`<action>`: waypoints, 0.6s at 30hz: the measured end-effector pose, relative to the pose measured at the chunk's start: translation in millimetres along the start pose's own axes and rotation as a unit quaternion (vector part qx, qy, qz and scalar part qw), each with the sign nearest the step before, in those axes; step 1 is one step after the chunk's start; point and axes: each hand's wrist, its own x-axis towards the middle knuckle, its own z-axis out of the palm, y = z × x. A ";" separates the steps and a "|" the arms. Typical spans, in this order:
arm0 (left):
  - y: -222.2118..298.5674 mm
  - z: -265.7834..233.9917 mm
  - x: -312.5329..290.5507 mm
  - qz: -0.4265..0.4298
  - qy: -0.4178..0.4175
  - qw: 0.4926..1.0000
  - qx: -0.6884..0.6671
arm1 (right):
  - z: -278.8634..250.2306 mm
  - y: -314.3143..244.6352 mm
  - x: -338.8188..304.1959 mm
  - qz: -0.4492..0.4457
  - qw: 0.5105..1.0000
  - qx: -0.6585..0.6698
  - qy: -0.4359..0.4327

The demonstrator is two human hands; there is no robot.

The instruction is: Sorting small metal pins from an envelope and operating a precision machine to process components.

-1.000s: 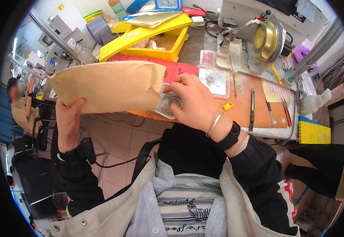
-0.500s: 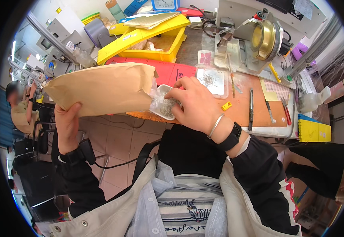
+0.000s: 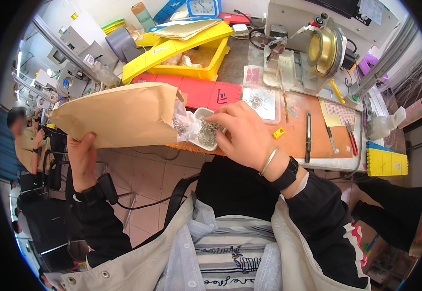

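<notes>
My left hand (image 3: 81,157) grips the lower edge of a large brown paper bag (image 3: 119,116), thumb on the near face. The bag lies sideways, its open mouth to the right. A crumpled clear plastic bag (image 3: 184,125) with small metal bits pokes out of it. Against that plastic stands a small white tray (image 3: 200,112) heaped with fine silvery metal pieces (image 3: 208,134). My right hand (image 3: 242,128) curls over the tray's right side and appears to hold it, fingers bent above the pieces. The hand itself hides part of the tray and its grip.
Beyond the bag lie a red board (image 3: 206,89) and a yellow bin (image 3: 216,60). A clear tray with a white insert (image 3: 262,103), a yellow clip (image 3: 279,132), tweezers (image 3: 309,137) and red-handled pliers (image 3: 351,140) rest rightward, near a brass-coloured spool (image 3: 321,51). Another person (image 3: 24,145) sits far left.
The paper bag's mouth has drawn slightly left, exposing more of the plastic bag. My right hand and the white tray have shifted a little to the right.
</notes>
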 end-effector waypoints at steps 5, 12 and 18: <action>-14.0 -2.3 -2.8 0.006 0.005 0.998 -0.068 | 4.1 -8.5 6.9 0.080 0.989 0.119 0.032; -38.1 18.1 -5.7 0.006 0.020 0.990 -0.140 | -7.5 -24.4 29.7 0.289 0.811 0.496 -0.114; -56.0 33.2 -7.9 -0.008 0.010 0.979 -0.205 | -10.5 -20.3 26.0 0.281 0.802 0.523 -0.060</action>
